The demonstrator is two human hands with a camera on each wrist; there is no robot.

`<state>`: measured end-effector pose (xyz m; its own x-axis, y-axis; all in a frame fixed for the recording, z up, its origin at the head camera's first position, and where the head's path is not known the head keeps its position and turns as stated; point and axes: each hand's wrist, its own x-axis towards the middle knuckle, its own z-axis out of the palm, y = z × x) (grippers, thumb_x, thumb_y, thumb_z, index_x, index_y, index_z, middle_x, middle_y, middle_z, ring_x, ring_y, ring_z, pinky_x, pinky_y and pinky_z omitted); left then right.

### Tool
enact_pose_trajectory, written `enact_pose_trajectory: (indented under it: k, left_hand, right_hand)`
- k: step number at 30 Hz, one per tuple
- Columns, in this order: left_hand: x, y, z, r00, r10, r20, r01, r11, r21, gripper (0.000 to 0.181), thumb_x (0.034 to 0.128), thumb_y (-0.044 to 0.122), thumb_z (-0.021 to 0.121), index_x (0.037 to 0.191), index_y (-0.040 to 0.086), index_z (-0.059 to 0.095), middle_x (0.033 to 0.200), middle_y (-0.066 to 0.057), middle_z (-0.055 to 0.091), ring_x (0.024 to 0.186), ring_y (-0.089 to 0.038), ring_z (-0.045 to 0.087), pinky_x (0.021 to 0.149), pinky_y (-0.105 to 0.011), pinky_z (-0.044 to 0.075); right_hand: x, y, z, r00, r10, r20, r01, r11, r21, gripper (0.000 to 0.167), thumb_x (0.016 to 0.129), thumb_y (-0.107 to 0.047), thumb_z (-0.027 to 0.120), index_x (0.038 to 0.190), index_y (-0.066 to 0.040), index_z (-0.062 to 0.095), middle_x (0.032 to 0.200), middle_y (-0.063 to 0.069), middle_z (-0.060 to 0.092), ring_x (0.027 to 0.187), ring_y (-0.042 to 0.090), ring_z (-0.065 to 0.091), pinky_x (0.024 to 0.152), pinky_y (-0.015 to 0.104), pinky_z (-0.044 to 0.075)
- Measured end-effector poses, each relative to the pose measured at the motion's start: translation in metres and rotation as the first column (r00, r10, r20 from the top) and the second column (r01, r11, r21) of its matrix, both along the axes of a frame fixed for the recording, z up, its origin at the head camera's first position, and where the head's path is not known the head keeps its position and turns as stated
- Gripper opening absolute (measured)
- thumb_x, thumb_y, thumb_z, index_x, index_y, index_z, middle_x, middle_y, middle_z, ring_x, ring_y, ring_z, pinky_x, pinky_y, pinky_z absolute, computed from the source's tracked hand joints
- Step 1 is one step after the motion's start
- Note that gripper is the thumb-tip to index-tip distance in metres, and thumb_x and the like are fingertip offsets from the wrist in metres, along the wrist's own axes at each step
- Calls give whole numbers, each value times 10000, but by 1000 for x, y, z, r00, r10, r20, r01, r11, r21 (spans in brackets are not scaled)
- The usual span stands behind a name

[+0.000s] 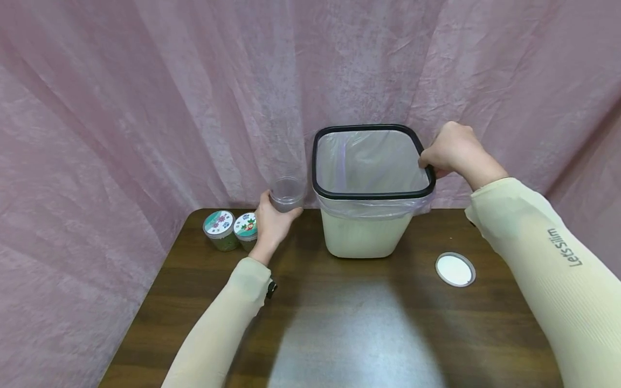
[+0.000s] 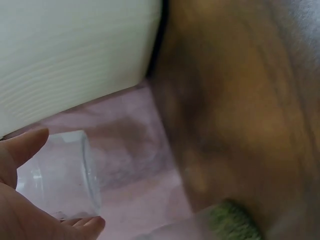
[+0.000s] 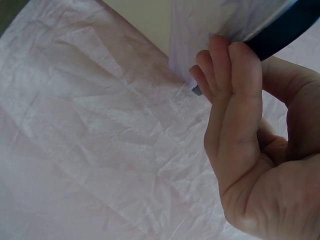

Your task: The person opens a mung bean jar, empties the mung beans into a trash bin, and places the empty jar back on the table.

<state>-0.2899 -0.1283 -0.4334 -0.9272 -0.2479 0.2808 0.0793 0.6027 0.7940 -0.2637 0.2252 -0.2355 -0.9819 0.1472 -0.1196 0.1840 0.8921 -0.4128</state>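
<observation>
My left hand point(image 1: 274, 222) grips a clear plastic cup point(image 1: 287, 189) just left of the bin, thumb on one side and fingers on the other. In the left wrist view the cup point(image 2: 62, 172) looks see-through, with nothing visible inside. A cream trash bin point(image 1: 364, 234) stands at the back of the table, its black rim point(image 1: 373, 195) over a thin translucent liner bag point(image 1: 383, 156). With thumb and fingers, my right hand point(image 1: 456, 151) pinches the rim's right side. The right wrist view shows its fingers against the liner point(image 3: 187, 30) and the dark rim point(image 3: 285, 30).
Two small tubs, one whole point(image 1: 220, 230) and one partly behind my left hand point(image 1: 246, 226), stand at the table's back left with printed lids. A round white lid point(image 1: 455, 269) lies right of the bin. Pink curtain point(image 1: 218, 97) hangs behind the wooden table point(image 1: 349, 312).
</observation>
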Motion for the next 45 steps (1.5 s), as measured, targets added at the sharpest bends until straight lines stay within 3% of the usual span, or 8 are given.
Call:
enact_pose_trajectory:
  k: [9,16,26,34,40,45]
  left_hand:
    - [-11,5,-31,992,-20,121,26,998,-55,840,617,388,840,1284,78,434,1165,-124,599,1056,-316,582,858,-440,495]
    - [-14,5,-46,984,-2,176,11,998,-54,852,587,384,846,1273,62,457,1144,-120,603,1054,-326,581,875,-435,489]
    - [-12,3,-54,967,25,253,-24,1000,-9,797,575,341,866,1205,77,455,1115,-121,588,1062,-327,558,909,-438,476]
    - [-11,2,-56,961,7,276,-5,1000,-10,842,581,352,866,1238,76,416,1132,-130,573,1075,-338,543,921,-445,471]
    - [-9,-2,-60,963,6,269,5,999,-40,841,573,387,868,1230,77,443,1122,-114,594,1077,-338,553,913,-440,478]
    - [-10,-8,-65,962,18,274,-5,999,-48,830,564,388,869,1198,54,449,1080,-125,601,1058,-344,566,890,-436,488]
  right_hand:
    - [0,-2,0,1000,3,-13,-3,1000,-1,253,710,-221,680,798,15,668,532,47,665,549,181,683,736,390,491]
    - [-1,-2,3,1000,2,9,-2,1000,5,253,715,-222,677,797,18,665,544,50,668,545,174,680,716,371,485]
    - [0,-6,6,1000,3,12,-3,1000,1,240,711,-212,668,804,9,677,550,55,669,541,175,681,796,411,496]
    - [2,-4,6,1000,2,10,-2,1000,22,244,704,-217,668,806,4,678,520,42,656,540,182,681,837,449,490]
    - [2,-6,4,1000,7,4,-8,1000,29,263,706,-231,668,822,4,668,527,42,661,553,185,681,808,440,491]
    - [0,-9,0,999,18,-32,-17,999,39,197,695,-246,671,698,-49,680,533,25,661,645,211,673,693,366,490]
